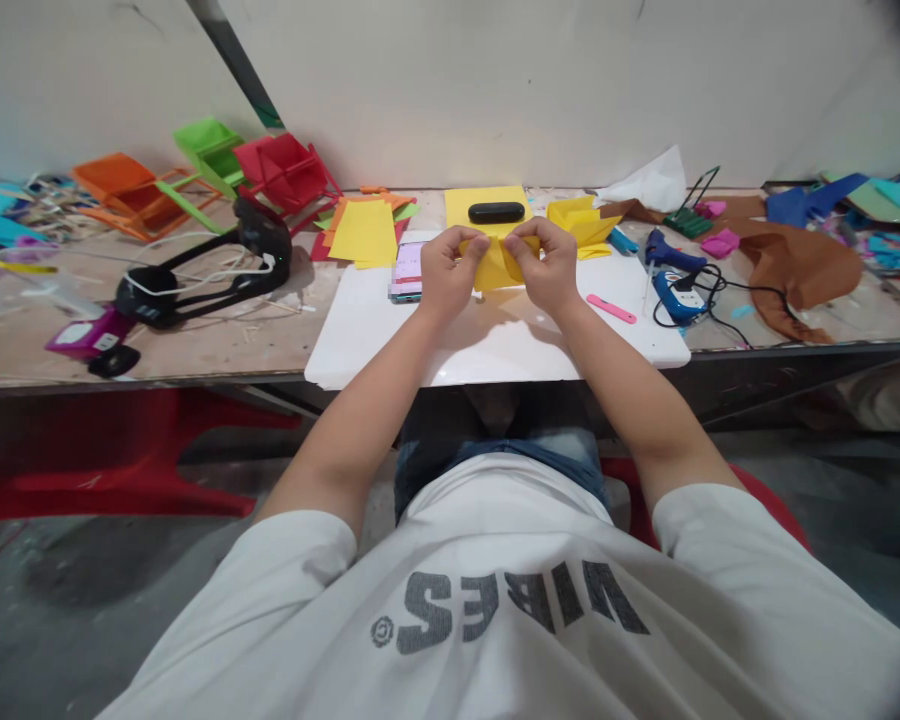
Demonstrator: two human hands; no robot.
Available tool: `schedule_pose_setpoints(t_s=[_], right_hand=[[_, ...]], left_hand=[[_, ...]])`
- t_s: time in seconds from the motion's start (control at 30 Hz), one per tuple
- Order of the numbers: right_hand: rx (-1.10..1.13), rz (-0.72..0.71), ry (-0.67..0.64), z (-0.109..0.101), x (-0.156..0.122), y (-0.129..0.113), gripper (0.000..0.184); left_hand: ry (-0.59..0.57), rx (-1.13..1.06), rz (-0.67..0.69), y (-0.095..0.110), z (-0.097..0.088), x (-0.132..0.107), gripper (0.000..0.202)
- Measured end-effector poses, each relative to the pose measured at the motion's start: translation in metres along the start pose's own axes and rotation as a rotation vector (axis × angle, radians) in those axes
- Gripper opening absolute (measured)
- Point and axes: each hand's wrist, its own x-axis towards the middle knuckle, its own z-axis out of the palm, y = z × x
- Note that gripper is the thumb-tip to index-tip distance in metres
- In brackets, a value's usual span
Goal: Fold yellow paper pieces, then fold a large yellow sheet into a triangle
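A small piece of yellow paper point(497, 268) is held up over the white board point(390, 350), stretched between my two hands. My left hand point(450, 265) pinches its left top edge between thumb and fingers. On the other side my right hand point(546, 262) grips the right top edge the same way. The piece looks folded or creased, and its upper part is hidden by my fingers. Behind my hands a black oblong case point(496, 212) lies on a yellow sheet point(461, 200). A phone point(407, 270) with a lit screen lies left of my left hand.
Right of my hands are a pink cutter point(611, 308), folded yellow pieces point(577, 225), a blue glue gun point(671, 252) and a blue power box point(679, 298) with a black cord. Leftward stand small red point(285, 175), green and orange chairs, a black headset-like frame point(202, 275) and yellow sheets point(364, 232).
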Motion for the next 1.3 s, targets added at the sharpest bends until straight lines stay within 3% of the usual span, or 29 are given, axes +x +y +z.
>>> schedule_pose_setpoints(t_s=[0.37, 0.5, 0.8, 1.07, 1.3], right_hand=[[0.017, 0.032, -0.056, 0.0, -0.002, -0.016, 0.062], [0.0, 0.042, -0.075, 0.002, -0.004, -0.014, 0.058], [0.032, 0.193, -0.089, 0.009, -0.004, -0.011, 0.046], [0.031, 0.219, -0.122, 0.006, -0.004, -0.011, 0.039], [-0.011, 0.233, -0.166, 0.007, -0.005, -0.001, 0.045]], left_hand=[[0.083, -0.036, -0.067, 0.017, 0.002, 0.0, 0.055], [0.078, -0.055, -0.084, 0.012, 0.002, 0.0, 0.053], [0.107, -0.107, -0.063, -0.002, 0.002, 0.004, 0.07], [0.037, -0.074, -0.077, 0.012, -0.005, 0.007, 0.049], [0.091, -0.045, -0.049, 0.015, -0.005, 0.008, 0.046]])
